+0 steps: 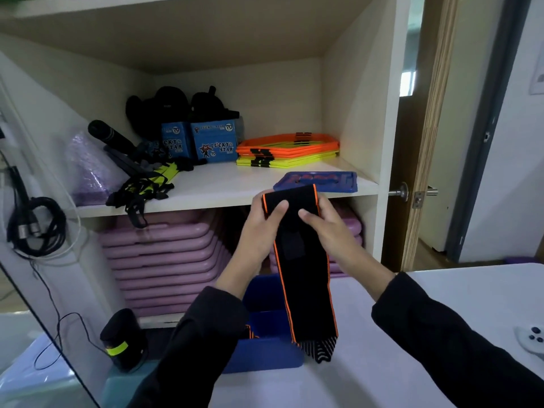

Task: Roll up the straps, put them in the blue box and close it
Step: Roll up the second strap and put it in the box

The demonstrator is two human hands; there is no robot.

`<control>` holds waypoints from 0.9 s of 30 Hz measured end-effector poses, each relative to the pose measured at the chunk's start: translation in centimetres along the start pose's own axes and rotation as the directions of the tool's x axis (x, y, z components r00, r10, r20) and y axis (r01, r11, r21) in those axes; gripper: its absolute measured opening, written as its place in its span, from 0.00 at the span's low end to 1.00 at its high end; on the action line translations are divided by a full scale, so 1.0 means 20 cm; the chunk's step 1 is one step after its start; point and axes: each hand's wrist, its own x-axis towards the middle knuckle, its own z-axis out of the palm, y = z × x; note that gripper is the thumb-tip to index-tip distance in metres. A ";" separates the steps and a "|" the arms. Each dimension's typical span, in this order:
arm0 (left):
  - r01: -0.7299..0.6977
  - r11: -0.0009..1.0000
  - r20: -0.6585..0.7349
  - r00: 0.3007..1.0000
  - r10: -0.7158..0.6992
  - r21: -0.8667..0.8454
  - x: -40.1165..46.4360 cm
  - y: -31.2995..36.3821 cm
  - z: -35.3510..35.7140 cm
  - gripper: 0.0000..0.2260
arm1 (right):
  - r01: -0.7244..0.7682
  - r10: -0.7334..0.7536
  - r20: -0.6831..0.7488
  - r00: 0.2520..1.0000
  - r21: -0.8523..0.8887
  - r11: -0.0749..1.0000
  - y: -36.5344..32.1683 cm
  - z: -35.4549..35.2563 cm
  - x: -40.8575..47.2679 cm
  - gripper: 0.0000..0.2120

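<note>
A black strap with orange edges (304, 278) hangs from both my hands in front of the shelf. My left hand (263, 222) grips its upper end from the left, thumb on the front. My right hand (323, 223) pinches the same end from the right. The strap's striped lower tip dangles over the open blue box (265, 353), which stands on the white table. Another orange-edged strap (251, 331) shows inside the box, mostly hidden by my left sleeve. The blue lid (338, 181) lies on the shelf behind my hands.
The shelf holds blue Lucky Star boxes (213, 142), orange and yellow flat rings (288, 148), black bags and tangled straps. Pink mats (164, 260) are stacked below. A black roll with a yellow band (123, 340) stands left of the box. A white controller (531, 341) lies at the right edge.
</note>
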 end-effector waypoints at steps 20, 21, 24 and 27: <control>-0.122 0.993 -0.157 0.980 0.119 -0.010 -0.16 -0.03 0.10 0.16 | -0.134 0.133 0.021 0.991 0.047 0.990 -0.07 -0.04 -0.20 0.12; -0.108 0.994 -0.160 0.982 0.101 -0.035 -0.16 -0.03 0.11 0.17 | -0.125 0.124 0.011 0.992 0.042 0.991 -0.07 -0.05 -0.20 0.11; -0.087 0.996 -0.064 0.994 0.088 0.016 -0.18 -0.04 0.12 0.24 | -0.048 0.054 -0.060 0.997 0.103 0.994 -0.11 -0.07 -0.19 0.11; -0.100 0.982 0.011 0.995 0.099 0.158 -0.21 -0.07 0.17 0.21 | 0.009 0.002 -0.114 0.993 0.099 0.995 -0.13 -0.06 -0.19 0.12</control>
